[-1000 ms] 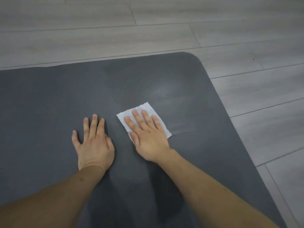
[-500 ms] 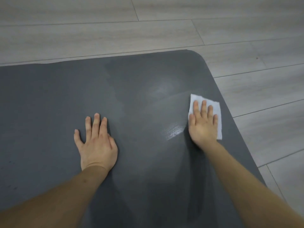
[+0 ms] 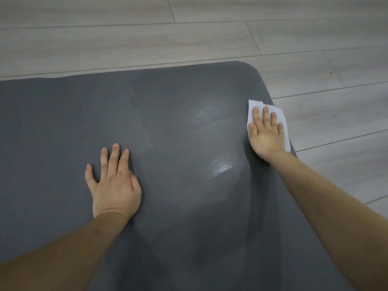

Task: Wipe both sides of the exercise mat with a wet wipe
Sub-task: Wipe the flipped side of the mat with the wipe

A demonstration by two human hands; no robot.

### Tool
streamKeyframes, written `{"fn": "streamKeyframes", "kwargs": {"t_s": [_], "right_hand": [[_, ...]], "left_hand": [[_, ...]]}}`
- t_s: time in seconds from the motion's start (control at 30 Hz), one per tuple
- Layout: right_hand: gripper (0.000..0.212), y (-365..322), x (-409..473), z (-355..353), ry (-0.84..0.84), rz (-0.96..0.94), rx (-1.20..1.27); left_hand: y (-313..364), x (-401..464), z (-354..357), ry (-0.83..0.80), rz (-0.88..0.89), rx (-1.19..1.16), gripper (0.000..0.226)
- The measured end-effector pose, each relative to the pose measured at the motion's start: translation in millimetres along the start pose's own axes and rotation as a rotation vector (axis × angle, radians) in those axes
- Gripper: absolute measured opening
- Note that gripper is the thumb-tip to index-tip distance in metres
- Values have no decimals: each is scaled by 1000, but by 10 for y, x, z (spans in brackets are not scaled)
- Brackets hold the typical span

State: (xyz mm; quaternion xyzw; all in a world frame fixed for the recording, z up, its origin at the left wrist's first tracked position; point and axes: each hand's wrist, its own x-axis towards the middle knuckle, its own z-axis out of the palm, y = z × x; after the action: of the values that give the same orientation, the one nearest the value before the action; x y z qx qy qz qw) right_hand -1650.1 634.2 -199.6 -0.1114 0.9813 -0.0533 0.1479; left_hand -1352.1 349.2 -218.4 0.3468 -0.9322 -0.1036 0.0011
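Observation:
A dark grey exercise mat [image 3: 63, 114] lies flat on the floor and fills most of the view, its rounded far right corner showing. My right hand [image 3: 266, 135] presses a white wet wipe [image 3: 282, 118] flat against the mat's right edge, fingers straight and spread. The wipe's outer side reaches slightly past the edge. My left hand [image 3: 114, 181] rests flat on the mat near the middle, fingers straight, holding nothing. A shiny wet streak [image 3: 220, 168] and dull damp patches lie on the mat between my hands.
Light grey wood-look floor planks [image 3: 210, 38] surround the mat at the far side and to the right.
My right hand slid the wipe from beside my left hand across to the mat's right edge, leaving a wet streak. My left hand stayed flat in place.

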Motion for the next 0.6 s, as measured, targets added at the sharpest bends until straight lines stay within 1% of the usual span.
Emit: {"fn": "streamKeyframes", "kwargs": {"t_s": [0.1,0.17,0.23,0.27,0.3,0.33,0.4,0.43,0.47,0.5,0.53,0.6], "right_hand": [[58,161,-679,242,68,-35,-21],[59,168,-899,307,59,-16,-21],[59,-76,-978,363,46,26,-4],[61,-316,-1042,419,52,-12,-6],[63,-624,-1150,499,71,-102,-7],[63,-967,-1317,605,76,-239,-8],[61,-1533,-1758,837,14,-511,-29],[60,-1665,-1915,869,-40,-610,-30],[58,-1665,-1948,837,-68,-667,-16],[57,-1525,-1843,793,-63,-673,2],[57,-1293,-1685,747,-16,-626,-6],[57,-708,-1262,621,105,-403,-68]], "left_hand": [[4,6,-4,-2,-6,2,63],[13,2,-9,-3,-7,9,65],[21,0,-11,-6,-4,6,66],[26,3,-9,-9,-3,2,65],[25,9,-3,-5,-1,1,65],[16,10,-1,4,-2,-1,66],[8,-4,4,14,7,-2,69],[0,-14,6,14,12,-2,68],[-5,-19,2,11,14,-10,65],[-12,-15,1,8,13,-22,62],[-13,-15,-3,10,8,-30,61],[-16,-13,-13,18,4,-33,61]]}}
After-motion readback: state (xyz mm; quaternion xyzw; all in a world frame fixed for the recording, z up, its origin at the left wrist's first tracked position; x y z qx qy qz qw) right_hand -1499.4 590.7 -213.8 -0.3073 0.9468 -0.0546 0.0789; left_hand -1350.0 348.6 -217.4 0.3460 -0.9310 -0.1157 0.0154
